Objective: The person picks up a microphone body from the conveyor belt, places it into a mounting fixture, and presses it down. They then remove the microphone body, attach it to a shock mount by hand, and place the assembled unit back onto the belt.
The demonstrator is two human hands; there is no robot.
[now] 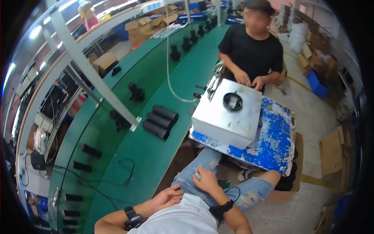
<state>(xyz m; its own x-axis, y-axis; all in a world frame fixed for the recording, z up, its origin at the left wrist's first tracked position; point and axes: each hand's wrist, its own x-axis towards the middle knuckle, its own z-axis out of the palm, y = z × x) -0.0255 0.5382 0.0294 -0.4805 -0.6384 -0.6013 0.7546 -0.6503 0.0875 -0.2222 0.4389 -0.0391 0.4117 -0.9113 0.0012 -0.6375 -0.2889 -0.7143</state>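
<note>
Your left hand [168, 196] is lying open and empty against your jeans [194, 171], while your right hand [205, 180] is pinching a small white piece [198, 176] on the thigh. It is looking light and easily dropped, so you are best gripping it by its edges.

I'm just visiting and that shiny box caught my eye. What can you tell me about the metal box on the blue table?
The metal box is a silvery, sheet-metal-looking block with a round dark opening in its top, something pale inside it. Small pale flecks dot its surface. It sits slightly askew on a worn blue table with chipped paint. A person in a black shirt stands behind it, both hands at its far edge.
</note>
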